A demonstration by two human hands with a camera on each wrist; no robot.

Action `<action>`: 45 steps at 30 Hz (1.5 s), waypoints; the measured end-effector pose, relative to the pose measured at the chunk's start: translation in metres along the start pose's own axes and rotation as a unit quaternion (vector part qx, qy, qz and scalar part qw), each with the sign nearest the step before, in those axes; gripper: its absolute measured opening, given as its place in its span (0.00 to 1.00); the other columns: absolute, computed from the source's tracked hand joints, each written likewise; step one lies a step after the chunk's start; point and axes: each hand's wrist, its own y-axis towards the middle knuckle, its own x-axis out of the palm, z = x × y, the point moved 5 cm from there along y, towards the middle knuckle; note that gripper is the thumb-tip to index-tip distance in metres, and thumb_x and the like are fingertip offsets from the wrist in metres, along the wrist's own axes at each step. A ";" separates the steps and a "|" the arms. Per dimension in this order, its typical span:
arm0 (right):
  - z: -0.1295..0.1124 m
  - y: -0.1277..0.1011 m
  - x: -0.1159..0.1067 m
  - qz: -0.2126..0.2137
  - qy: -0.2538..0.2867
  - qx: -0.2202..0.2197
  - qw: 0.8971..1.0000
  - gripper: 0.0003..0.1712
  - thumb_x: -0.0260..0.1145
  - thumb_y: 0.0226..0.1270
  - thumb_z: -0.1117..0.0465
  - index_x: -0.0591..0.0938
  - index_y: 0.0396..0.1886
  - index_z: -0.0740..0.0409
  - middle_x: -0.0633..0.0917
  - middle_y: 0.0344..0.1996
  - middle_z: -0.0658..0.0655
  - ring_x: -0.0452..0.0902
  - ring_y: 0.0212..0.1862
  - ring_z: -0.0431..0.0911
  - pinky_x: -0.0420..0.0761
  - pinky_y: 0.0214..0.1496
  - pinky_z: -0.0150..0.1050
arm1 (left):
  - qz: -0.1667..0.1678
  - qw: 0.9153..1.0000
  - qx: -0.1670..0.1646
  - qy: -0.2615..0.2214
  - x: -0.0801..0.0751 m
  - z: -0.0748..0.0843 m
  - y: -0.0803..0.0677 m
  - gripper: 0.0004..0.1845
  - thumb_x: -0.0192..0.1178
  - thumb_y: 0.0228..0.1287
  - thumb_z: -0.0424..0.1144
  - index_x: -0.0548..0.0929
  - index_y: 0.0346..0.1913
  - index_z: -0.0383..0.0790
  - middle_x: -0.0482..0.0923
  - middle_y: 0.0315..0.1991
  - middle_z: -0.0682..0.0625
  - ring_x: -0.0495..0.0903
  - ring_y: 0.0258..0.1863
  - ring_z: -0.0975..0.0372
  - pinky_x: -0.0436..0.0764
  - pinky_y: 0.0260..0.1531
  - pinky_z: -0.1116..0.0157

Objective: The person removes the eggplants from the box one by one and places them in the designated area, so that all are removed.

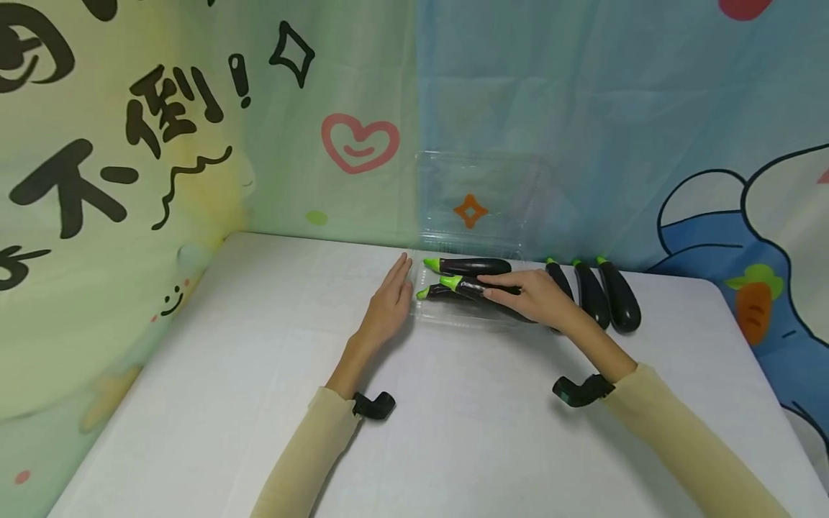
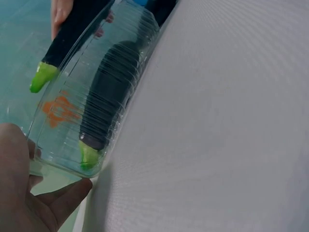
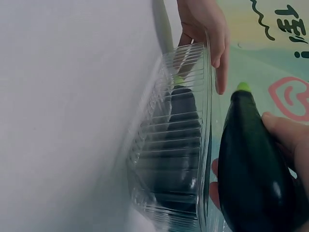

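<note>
My right hand (image 1: 534,293) grips a dark purple eggplant (image 3: 251,159) with a green stem, above a clear plastic clamshell box (image 1: 476,318). Its stem points left toward my other hand. Inside the box, one eggplant (image 1: 476,266) lies along the back and another eggplant (image 2: 108,96) shows through the ribbed front wall. At the box's left end is my left hand (image 1: 388,306), its fingers straight and touching the rim and end wall. The box's transparent lid (image 1: 482,162) stands raised at the back.
Just right of the box, three more eggplants lie side by side on the white table (image 1: 453,424), among them the outermost eggplant (image 1: 619,295). A printed cloth backdrop (image 1: 363,65) rises directly behind the table's far edge.
</note>
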 end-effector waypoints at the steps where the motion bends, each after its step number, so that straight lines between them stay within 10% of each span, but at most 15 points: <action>1: 0.000 -0.002 -0.001 0.007 -0.004 0.001 1.000 0.24 0.58 0.63 0.43 0.76 0.58 0.43 0.87 0.37 0.55 0.54 0.10 0.39 0.63 0.17 0.34 | 0.000 1.000 0.000 0.002 0.000 0.000 0.000 0.26 0.36 0.72 0.41 0.55 0.71 0.45 0.48 0.73 0.57 0.51 0.72 0.62 0.56 0.70 0.59; 8: 0.007 -0.016 -0.001 0.068 0.004 0.022 0.997 0.25 0.59 0.63 0.45 0.76 0.58 0.46 0.79 0.55 0.61 0.65 0.12 0.44 0.65 0.19 0.35 | 0.002 1.000 0.003 0.004 0.001 -0.001 0.001 0.26 0.37 0.72 0.40 0.55 0.71 0.45 0.49 0.73 0.55 0.51 0.72 0.63 0.56 0.70 0.59; 11: 0.010 -0.021 -0.002 0.092 0.020 0.026 0.995 0.24 0.61 0.63 0.48 0.77 0.57 0.49 0.78 0.56 0.63 0.81 0.35 0.52 0.76 0.28 0.40 | 0.005 1.000 0.005 0.003 0.000 -0.001 0.001 0.26 0.38 0.72 0.40 0.56 0.71 0.43 0.50 0.73 0.55 0.51 0.72 0.63 0.56 0.70 0.59; 15: 0.014 -0.028 -0.004 0.096 0.034 0.042 0.994 0.23 0.61 0.63 0.51 0.77 0.58 0.50 0.77 0.58 0.61 0.71 0.60 0.56 0.77 0.50 0.53 | 0.006 1.000 0.004 0.003 0.000 -0.002 0.001 0.26 0.38 0.72 0.40 0.56 0.70 0.42 0.50 0.73 0.56 0.51 0.72 0.63 0.57 0.70 0.60; 31: 0.021 -0.063 -0.013 0.119 0.030 0.145 0.982 0.25 0.58 0.63 0.55 0.73 0.62 0.44 0.74 0.60 0.61 0.71 0.43 0.52 0.70 0.30 0.36 | 0.003 1.000 0.002 -0.002 0.001 -0.001 0.001 0.26 0.37 0.72 0.41 0.56 0.71 0.43 0.49 0.73 0.56 0.50 0.72 0.63 0.56 0.70 0.59; 38: 0.021 -0.080 -0.015 0.161 0.026 0.091 0.982 0.25 0.60 0.64 0.56 0.73 0.61 0.50 0.75 0.58 0.63 0.71 0.55 0.57 0.75 0.45 0.50 | -0.005 1.000 -0.001 -0.004 0.002 -0.002 0.001 0.26 0.36 0.72 0.42 0.55 0.71 0.44 0.47 0.74 0.57 0.50 0.72 0.63 0.56 0.70 0.59; 45: 0.018 -0.094 -0.014 0.196 0.016 0.073 0.978 0.26 0.61 0.64 0.57 0.72 0.62 0.49 0.76 0.52 0.61 0.72 0.46 0.49 0.72 0.37 0.31 | -0.006 1.000 -0.001 -0.004 0.002 -0.002 0.001 0.26 0.37 0.72 0.41 0.55 0.71 0.44 0.47 0.74 0.57 0.49 0.72 0.64 0.56 0.70 0.59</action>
